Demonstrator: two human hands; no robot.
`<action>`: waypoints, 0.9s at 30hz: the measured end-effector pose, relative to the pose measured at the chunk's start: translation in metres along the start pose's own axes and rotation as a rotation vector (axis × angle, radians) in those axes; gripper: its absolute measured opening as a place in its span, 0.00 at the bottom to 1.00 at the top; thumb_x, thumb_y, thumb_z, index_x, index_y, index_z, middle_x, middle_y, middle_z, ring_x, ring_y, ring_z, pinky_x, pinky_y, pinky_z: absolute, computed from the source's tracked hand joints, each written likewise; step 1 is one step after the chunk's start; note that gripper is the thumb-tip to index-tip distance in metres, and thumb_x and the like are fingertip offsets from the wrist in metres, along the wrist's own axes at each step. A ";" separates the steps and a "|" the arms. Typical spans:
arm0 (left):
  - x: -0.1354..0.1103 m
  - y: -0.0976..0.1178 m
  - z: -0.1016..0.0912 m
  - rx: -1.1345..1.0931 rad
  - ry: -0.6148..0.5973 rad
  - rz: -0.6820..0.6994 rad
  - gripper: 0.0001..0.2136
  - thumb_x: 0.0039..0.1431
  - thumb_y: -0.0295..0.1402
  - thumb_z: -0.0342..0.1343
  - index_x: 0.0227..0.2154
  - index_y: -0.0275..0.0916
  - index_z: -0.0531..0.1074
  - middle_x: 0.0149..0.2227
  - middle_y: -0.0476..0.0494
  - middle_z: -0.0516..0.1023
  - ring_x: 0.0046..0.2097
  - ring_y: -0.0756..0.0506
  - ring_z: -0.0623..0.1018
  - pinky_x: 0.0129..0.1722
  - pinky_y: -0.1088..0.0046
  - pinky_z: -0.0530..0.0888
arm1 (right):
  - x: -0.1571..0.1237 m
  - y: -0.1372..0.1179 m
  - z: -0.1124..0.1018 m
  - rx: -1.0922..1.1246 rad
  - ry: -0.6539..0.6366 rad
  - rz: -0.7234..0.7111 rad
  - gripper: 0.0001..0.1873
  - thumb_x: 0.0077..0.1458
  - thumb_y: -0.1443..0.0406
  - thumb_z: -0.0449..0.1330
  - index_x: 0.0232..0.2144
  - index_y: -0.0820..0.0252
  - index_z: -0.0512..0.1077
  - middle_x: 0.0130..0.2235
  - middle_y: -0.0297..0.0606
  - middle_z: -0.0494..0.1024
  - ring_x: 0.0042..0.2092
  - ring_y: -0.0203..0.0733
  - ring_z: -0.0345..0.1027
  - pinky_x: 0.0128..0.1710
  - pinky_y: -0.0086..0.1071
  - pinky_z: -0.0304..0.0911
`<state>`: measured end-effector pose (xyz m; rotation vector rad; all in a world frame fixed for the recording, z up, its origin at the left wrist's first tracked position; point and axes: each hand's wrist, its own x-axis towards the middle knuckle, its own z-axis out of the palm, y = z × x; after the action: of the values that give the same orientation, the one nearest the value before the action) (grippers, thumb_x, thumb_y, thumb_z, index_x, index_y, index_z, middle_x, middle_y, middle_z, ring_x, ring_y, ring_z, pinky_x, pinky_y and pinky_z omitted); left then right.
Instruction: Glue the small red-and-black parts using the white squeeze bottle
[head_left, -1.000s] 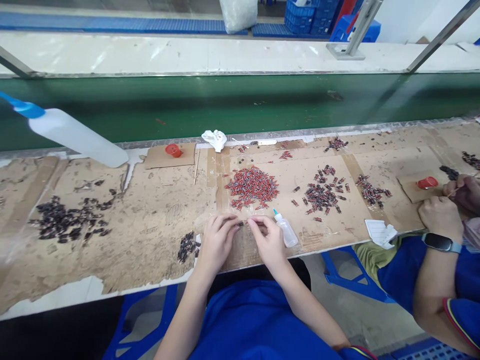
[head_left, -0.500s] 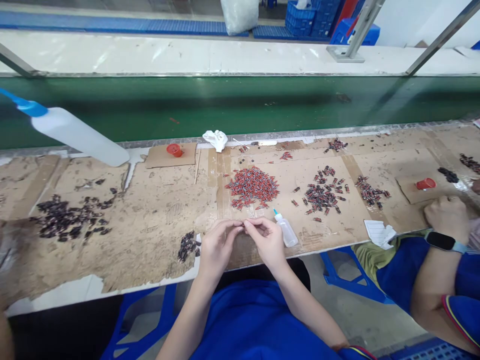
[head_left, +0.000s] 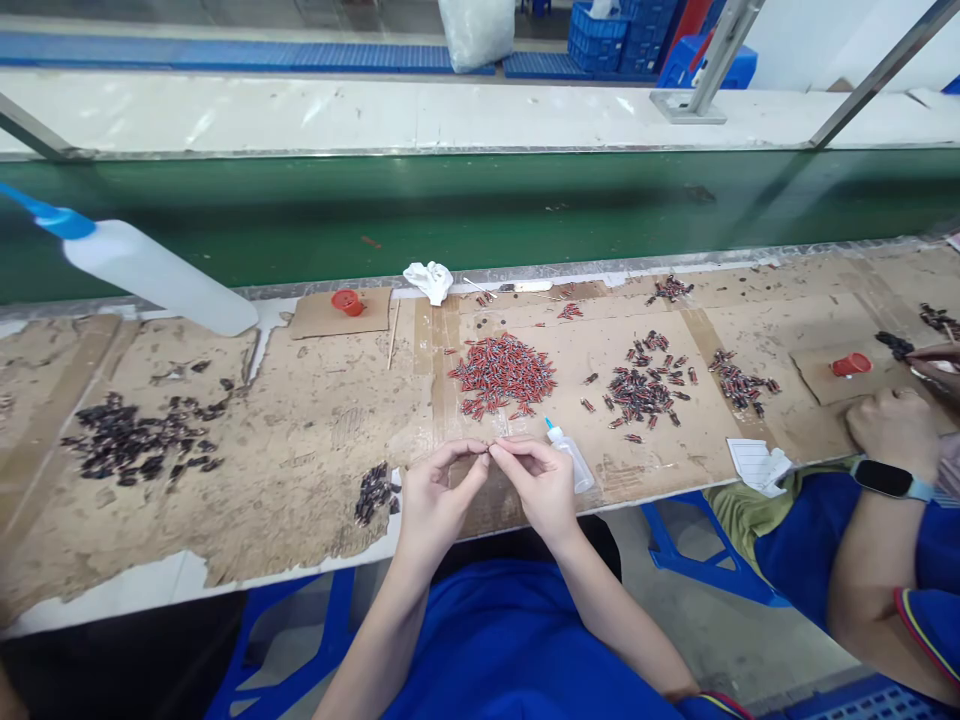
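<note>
Fingertips of my left hand (head_left: 442, 495) and my right hand (head_left: 538, 488) meet in a pinch just above the table's front edge. Whatever sits between them is too small and too covered to make out. Beyond the hands spreads a pile of small red-and-silver parts (head_left: 502, 372). Right beside my right hand a small clear squeeze bottle (head_left: 576, 462) with a blue tip lies on the cardboard. To the left of my left hand is a little heap of black parts (head_left: 373, 492). A looser pile of dark-and-red parts (head_left: 643, 392) lies farther right.
A large white bottle (head_left: 161, 275) with a blue nozzle leans at the left, near a wide pile of black parts (head_left: 139, 440). Red cups (head_left: 347, 302) stand on cardboard pieces. At the right a co-worker's hand (head_left: 896, 430) rests by the table edge. A green belt (head_left: 450, 215) runs behind.
My left thumb and fingers have shifted slightly while both hands stay pinched together. At the far right, a co-worker's other hand has come into view near the black parts.
</note>
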<state>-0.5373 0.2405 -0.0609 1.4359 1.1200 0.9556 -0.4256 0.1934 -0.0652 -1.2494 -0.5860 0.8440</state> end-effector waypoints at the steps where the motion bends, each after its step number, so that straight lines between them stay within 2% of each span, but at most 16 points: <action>1: 0.000 -0.001 0.001 0.010 0.001 0.007 0.09 0.48 0.39 0.62 0.29 0.38 0.78 0.31 0.44 0.82 0.36 0.46 0.80 0.41 0.69 0.77 | -0.001 -0.002 -0.001 -0.010 -0.010 -0.006 0.04 0.46 0.62 0.68 0.26 0.56 0.81 0.33 0.39 0.83 0.37 0.45 0.78 0.39 0.36 0.75; 6: -0.004 0.002 0.012 0.004 -0.075 0.037 0.10 0.52 0.40 0.60 0.31 0.39 0.76 0.33 0.43 0.81 0.37 0.46 0.80 0.42 0.68 0.77 | -0.004 -0.013 -0.009 -0.128 -0.006 -0.004 0.08 0.49 0.59 0.66 0.29 0.57 0.79 0.33 0.40 0.83 0.36 0.45 0.78 0.40 0.38 0.75; 9: -0.002 0.007 0.006 0.048 -0.169 0.072 0.17 0.54 0.41 0.60 0.45 0.39 0.73 0.40 0.41 0.82 0.44 0.44 0.80 0.49 0.64 0.75 | 0.000 -0.018 -0.023 -0.266 0.066 -0.071 0.09 0.52 0.58 0.64 0.31 0.58 0.79 0.34 0.40 0.83 0.37 0.45 0.78 0.42 0.38 0.74; 11: 0.001 0.006 -0.011 0.188 -0.145 0.128 0.21 0.55 0.42 0.59 0.51 0.41 0.69 0.44 0.41 0.81 0.48 0.42 0.79 0.53 0.61 0.73 | 0.007 -0.020 -0.039 -0.387 0.178 -0.142 0.10 0.54 0.58 0.63 0.32 0.59 0.78 0.35 0.41 0.82 0.37 0.45 0.77 0.43 0.39 0.73; 12: 0.004 0.004 -0.023 0.291 -0.089 0.164 0.20 0.56 0.43 0.58 0.50 0.41 0.70 0.45 0.41 0.80 0.49 0.41 0.78 0.53 0.59 0.72 | 0.011 -0.021 -0.048 -0.455 0.242 -0.177 0.11 0.55 0.58 0.62 0.33 0.59 0.78 0.36 0.42 0.82 0.38 0.45 0.77 0.44 0.40 0.72; 14: 0.009 -0.004 -0.052 0.531 0.049 0.215 0.14 0.58 0.45 0.55 0.41 0.43 0.74 0.43 0.41 0.80 0.47 0.39 0.77 0.50 0.57 0.72 | 0.019 -0.024 -0.066 -0.599 0.338 -0.235 0.13 0.56 0.57 0.60 0.35 0.60 0.78 0.39 0.45 0.82 0.40 0.46 0.76 0.45 0.42 0.71; 16: 0.013 -0.015 -0.079 0.744 0.165 0.225 0.12 0.57 0.46 0.54 0.34 0.44 0.76 0.37 0.40 0.81 0.42 0.37 0.77 0.45 0.57 0.72 | 0.023 -0.027 -0.081 -0.753 0.362 -0.286 0.15 0.57 0.56 0.58 0.36 0.60 0.78 0.43 0.47 0.80 0.44 0.49 0.74 0.47 0.44 0.70; 18: 0.015 -0.026 -0.097 0.902 0.199 0.212 0.11 0.55 0.45 0.57 0.30 0.44 0.76 0.33 0.40 0.80 0.39 0.36 0.76 0.40 0.58 0.72 | 0.022 -0.029 -0.088 -0.906 0.328 -0.292 0.17 0.57 0.54 0.58 0.37 0.60 0.78 0.45 0.49 0.79 0.47 0.51 0.73 0.49 0.45 0.68; 20: 0.016 -0.034 -0.105 0.986 0.180 0.185 0.09 0.54 0.43 0.58 0.27 0.44 0.76 0.30 0.39 0.79 0.36 0.36 0.75 0.36 0.60 0.71 | 0.015 -0.029 -0.089 -1.048 0.247 -0.249 0.20 0.54 0.51 0.60 0.39 0.60 0.78 0.43 0.48 0.79 0.46 0.53 0.72 0.47 0.46 0.67; 22: 0.017 -0.040 -0.103 1.020 0.147 0.166 0.08 0.55 0.39 0.56 0.24 0.44 0.75 0.28 0.40 0.79 0.34 0.36 0.75 0.33 0.60 0.69 | 0.008 -0.027 -0.085 -1.162 0.148 -0.200 0.22 0.50 0.48 0.63 0.39 0.59 0.78 0.40 0.47 0.78 0.44 0.54 0.72 0.44 0.46 0.67; 24: 0.018 -0.043 -0.098 1.036 0.131 0.179 0.09 0.56 0.36 0.54 0.23 0.44 0.74 0.27 0.40 0.78 0.33 0.36 0.74 0.33 0.59 0.69 | 0.003 -0.024 -0.081 -1.229 0.078 -0.179 0.21 0.50 0.48 0.63 0.35 0.58 0.77 0.37 0.47 0.78 0.41 0.54 0.71 0.42 0.45 0.67; 27: 0.020 -0.042 -0.091 1.033 0.127 0.229 0.09 0.56 0.33 0.51 0.22 0.44 0.73 0.27 0.40 0.79 0.32 0.36 0.73 0.34 0.57 0.69 | 0.000 -0.023 -0.077 -1.201 0.054 -0.176 0.18 0.53 0.50 0.60 0.31 0.58 0.74 0.36 0.47 0.78 0.40 0.54 0.71 0.41 0.45 0.67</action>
<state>-0.6253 0.2831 -0.0891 2.3830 1.6876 0.6160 -0.3602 0.1471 -0.0614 -2.2315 -1.2186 0.2424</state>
